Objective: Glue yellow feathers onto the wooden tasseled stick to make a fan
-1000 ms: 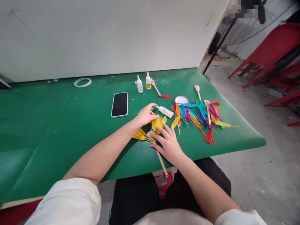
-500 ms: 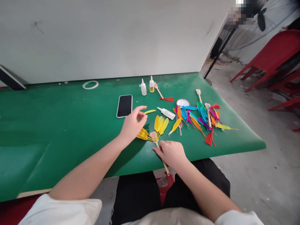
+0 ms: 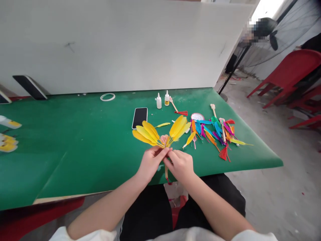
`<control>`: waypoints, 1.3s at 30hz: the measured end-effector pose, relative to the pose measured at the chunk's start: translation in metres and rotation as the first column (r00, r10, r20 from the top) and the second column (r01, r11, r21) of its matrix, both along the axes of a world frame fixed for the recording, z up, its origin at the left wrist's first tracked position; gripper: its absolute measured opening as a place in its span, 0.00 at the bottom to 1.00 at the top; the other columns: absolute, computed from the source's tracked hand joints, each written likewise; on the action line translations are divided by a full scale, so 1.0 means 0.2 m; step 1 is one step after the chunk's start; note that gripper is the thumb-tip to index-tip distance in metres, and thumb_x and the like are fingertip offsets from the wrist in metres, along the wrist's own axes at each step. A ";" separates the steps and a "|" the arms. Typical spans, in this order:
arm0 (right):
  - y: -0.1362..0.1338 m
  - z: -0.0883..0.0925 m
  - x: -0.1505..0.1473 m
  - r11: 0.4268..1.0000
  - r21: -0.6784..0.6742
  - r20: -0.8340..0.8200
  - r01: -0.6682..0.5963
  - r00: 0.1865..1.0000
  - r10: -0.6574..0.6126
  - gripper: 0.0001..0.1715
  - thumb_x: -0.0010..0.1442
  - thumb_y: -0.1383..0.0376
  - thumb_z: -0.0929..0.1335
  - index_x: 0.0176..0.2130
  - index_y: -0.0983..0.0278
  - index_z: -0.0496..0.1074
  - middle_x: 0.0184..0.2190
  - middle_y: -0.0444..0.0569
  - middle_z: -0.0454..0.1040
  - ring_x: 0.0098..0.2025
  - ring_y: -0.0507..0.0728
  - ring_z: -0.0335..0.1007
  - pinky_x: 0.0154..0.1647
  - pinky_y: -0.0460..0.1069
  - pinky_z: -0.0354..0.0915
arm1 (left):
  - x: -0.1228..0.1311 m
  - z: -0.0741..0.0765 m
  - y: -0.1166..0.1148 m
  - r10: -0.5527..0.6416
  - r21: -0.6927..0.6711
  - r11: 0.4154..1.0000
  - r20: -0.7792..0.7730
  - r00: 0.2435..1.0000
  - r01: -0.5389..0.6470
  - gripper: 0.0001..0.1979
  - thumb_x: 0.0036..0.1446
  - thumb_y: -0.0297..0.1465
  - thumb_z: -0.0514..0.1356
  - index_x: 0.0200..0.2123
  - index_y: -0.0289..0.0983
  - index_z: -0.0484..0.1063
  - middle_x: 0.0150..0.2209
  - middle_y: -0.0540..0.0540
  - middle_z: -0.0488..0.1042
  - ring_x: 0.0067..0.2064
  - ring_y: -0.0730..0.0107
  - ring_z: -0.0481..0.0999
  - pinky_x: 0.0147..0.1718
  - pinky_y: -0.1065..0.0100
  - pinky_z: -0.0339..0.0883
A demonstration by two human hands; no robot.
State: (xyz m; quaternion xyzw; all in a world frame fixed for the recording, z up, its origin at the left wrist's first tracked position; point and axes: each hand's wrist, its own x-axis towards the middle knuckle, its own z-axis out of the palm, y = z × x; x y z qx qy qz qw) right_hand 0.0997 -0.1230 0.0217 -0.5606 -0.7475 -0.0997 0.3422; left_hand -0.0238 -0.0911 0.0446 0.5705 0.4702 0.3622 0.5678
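Note:
Both hands meet at the near edge of the green table around a wooden stick (image 3: 166,172) with a pink top piece (image 3: 164,139). Yellow feathers (image 3: 147,133) fan out to the left of the pink piece, and more yellow feathers (image 3: 179,128) spread to its right. My left hand (image 3: 150,163) pinches the stick just below the feather bases. Beside it, my right hand (image 3: 181,164) is closed on the same stick, thumb and fingertips touching the left ones. The stick's lower end pokes out beneath the hands.
A phone (image 3: 139,117), two upright glue bottles (image 3: 158,101) (image 3: 167,99) and a loose yellow-green feather (image 3: 163,125) lie beyond the hands. Colourful feathers (image 3: 217,127) and a round white dish (image 3: 197,116) are to the right. A tape ring (image 3: 107,97) sits at the back left.
My left hand has come down and right from above the table and closed on the stick. The feathered stick is now upright and raised, and the view has shifted left.

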 end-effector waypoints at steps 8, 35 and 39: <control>-0.02 0.10 0.16 0.972 -0.139 -0.434 -0.188 0.894 0.111 0.13 0.60 0.60 0.62 0.31 0.64 0.71 0.22 0.45 0.72 0.22 0.48 0.64 0.25 0.44 0.59 | -0.08 0.01 -0.07 0.302 0.733 0.678 -0.215 0.929 -0.051 0.14 0.57 0.34 0.54 0.47 0.45 0.70 0.41 0.46 0.75 0.41 0.64 0.75 0.42 0.64 0.69; 0.01 0.21 0.34 0.908 -0.232 -0.970 -0.349 0.150 -0.190 0.17 0.50 0.58 0.70 0.18 0.66 0.67 0.13 0.41 0.65 0.15 0.46 0.58 0.16 0.42 0.54 | -0.10 -0.05 0.06 0.403 0.952 -0.179 -0.159 0.901 0.248 0.19 0.42 0.21 0.67 0.41 0.37 0.73 0.29 0.46 0.74 0.29 0.71 0.72 0.30 0.67 0.64; 0.01 0.20 0.37 0.940 -0.175 -0.981 -0.291 0.137 -0.140 0.20 0.55 0.55 0.66 0.20 0.66 0.70 0.14 0.43 0.66 0.16 0.47 0.59 0.16 0.42 0.55 | -0.07 -0.02 0.04 0.320 0.956 0.293 -0.121 0.940 0.023 0.12 0.51 0.26 0.61 0.41 0.40 0.74 0.35 0.45 0.75 0.33 0.70 0.74 0.31 0.70 0.67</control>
